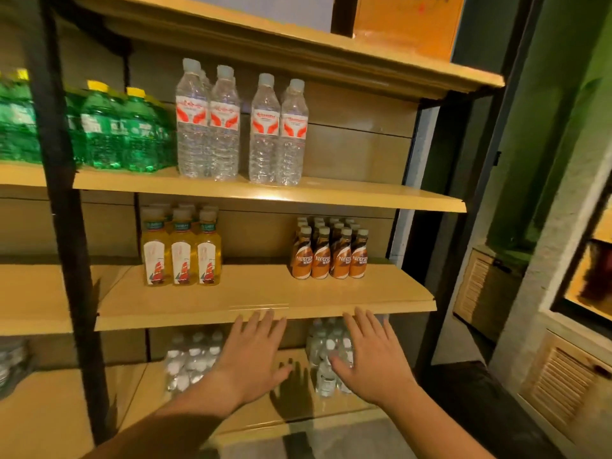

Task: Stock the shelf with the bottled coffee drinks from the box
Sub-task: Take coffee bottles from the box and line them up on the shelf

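Several brown bottled coffee drinks (330,251) with white caps stand in tidy rows at the right of the middle shelf board (258,294). My left hand (251,356) and my right hand (367,356) hover side by side just below that board's front edge, palms down, fingers spread, holding nothing. Both hands are well in front of and below the coffee bottles, apart from them. No box is in view.
Yellow tea bottles (181,251) stand left on the same shelf. Clear water bottles (240,127) and green bottles (112,130) fill the shelf above. Small clear bottles (193,356) sit on the lower shelf under my hands. A black upright post (66,210) stands left, louvred cabinets (559,382) right.
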### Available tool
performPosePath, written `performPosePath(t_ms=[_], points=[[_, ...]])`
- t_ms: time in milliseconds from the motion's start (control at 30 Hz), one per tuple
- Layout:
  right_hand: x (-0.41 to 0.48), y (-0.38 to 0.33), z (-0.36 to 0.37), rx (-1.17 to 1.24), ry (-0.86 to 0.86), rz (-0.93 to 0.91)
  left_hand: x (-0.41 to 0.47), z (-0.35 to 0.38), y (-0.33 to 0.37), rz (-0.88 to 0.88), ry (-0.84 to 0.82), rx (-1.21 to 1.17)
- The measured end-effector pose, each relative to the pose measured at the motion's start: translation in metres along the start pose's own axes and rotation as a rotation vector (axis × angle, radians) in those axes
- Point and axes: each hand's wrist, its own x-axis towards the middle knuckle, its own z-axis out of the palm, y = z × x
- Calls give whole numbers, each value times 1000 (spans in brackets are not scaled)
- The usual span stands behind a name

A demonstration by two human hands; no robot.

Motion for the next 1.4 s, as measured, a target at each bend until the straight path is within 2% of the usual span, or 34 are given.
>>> performPosePath(t_ms=[233, 433, 533, 667, 867, 1100, 1200, 1400], points=[[-79, -87, -5, -61, -144, 10, -121, -7, -54, -11, 15, -12], [-120, -182, 8, -41, -184, -104, -249, -13, -109, -152, -15, -4], [-141, -240, 23, -20, -135, -179, -320, -6, -141, -258, -66, 22], [-175, -328, 22, 36, -227, -268, -409, 5, -192, -360, -152, 29], [-200, -478, 14, 98, -135, -381, -534, 4, -288, -457, -141, 39], [-191, -691, 20, 138, -138, -484, -668, 12, -441, -539, -127, -12], [-187, -777, 29, 176, -140, -548, -713, 21, -501, -561, -47, 43], [-163, -916, 50, 250, -261, -633, -767, 47, -602, -659, -87, 41]])
